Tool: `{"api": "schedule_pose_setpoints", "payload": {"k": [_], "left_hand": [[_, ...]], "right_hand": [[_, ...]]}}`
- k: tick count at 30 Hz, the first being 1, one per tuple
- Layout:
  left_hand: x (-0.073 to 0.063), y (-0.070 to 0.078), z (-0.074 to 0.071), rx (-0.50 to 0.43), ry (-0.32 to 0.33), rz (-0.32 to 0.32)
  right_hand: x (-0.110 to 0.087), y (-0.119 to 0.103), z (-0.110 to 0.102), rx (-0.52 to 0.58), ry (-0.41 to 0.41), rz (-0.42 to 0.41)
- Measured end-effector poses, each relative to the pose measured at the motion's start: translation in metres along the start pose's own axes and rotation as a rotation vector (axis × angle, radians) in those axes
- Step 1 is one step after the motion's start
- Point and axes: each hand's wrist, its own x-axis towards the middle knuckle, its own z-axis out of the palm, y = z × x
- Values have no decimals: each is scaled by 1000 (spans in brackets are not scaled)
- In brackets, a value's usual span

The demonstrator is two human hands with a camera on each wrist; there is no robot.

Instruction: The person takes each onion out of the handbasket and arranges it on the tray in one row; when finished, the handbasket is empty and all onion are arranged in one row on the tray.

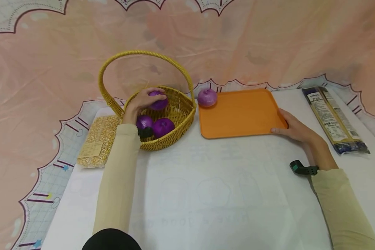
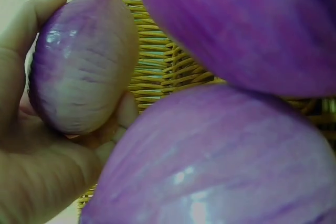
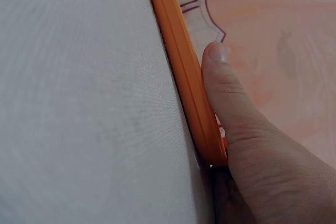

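My left hand [image 1: 142,100] is inside the yellow wicker basket [image 1: 183,122] and grips a purple onion [image 1: 158,102]. The left wrist view shows this held onion [image 2: 86,64] between thumb and fingers. Below it in the basket lie two more onions, one [image 1: 144,122] beside the other [image 1: 164,127]. A fourth, lighter onion [image 1: 207,97] sits on the left back corner of the orange tray [image 1: 240,116]. At the tray's right edge, my right hand [image 1: 297,127] holds the rim, its thumb over the top. Its other fingers are mostly hidden in the right wrist view.
A bag of yellow corn kernels [image 1: 95,142] lies left of the basket. To the right of the tray is a dark, labelled flat package [image 1: 334,119]. The basket's tall handle [image 1: 147,53] arches above the left hand. White cloth [image 1: 212,187] covers the table.
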Motion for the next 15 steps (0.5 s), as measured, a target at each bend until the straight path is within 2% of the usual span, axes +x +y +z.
{"api": "schedule_pose_setpoints", "payload": {"k": [4,9,12,15], "left_hand": [[2,0,-1,-27,49,48],[5,2,0,-112,109,111],[4,4,1,-164,113,127],[0,10,1,-216,71,115]], "right_hand": [[2,0,-1,4,-6,15],[3,-1,-2,6,-10,24],[1,-2,-2,-5,-11,19],[0,-1,-3,-13,-11,13]]}}
